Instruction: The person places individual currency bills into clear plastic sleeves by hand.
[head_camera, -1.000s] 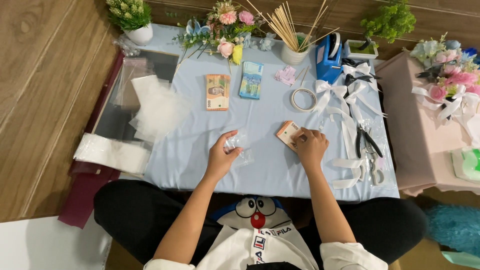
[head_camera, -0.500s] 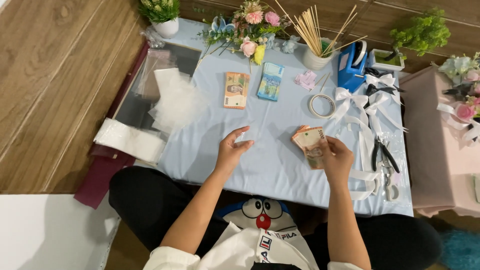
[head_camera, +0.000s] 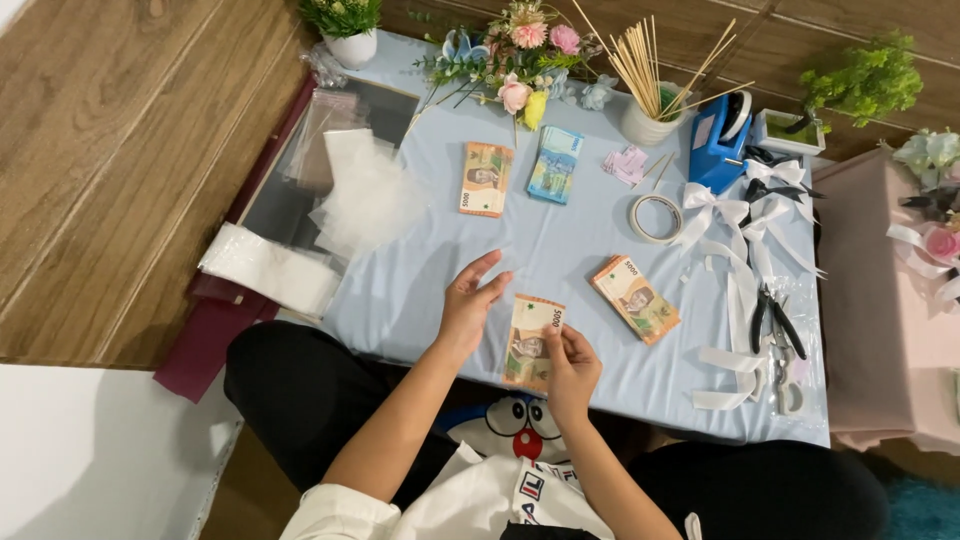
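Your right hand (head_camera: 572, 362) pinches 1 banknote (head_camera: 531, 341) at the tabletop's (head_camera: 420, 290) near edge, left hand (head_camera: 470, 300) open and empty beside it; that light grip could drop it off the edge.

Banknote (head_camera: 533, 340) lower edge hidden behind right hand (head_camera: 572, 365); pink flowers (head_camera: 935, 240) cut off.

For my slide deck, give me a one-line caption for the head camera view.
Right hand holds a banknote over a blue table; left hand open beside it.
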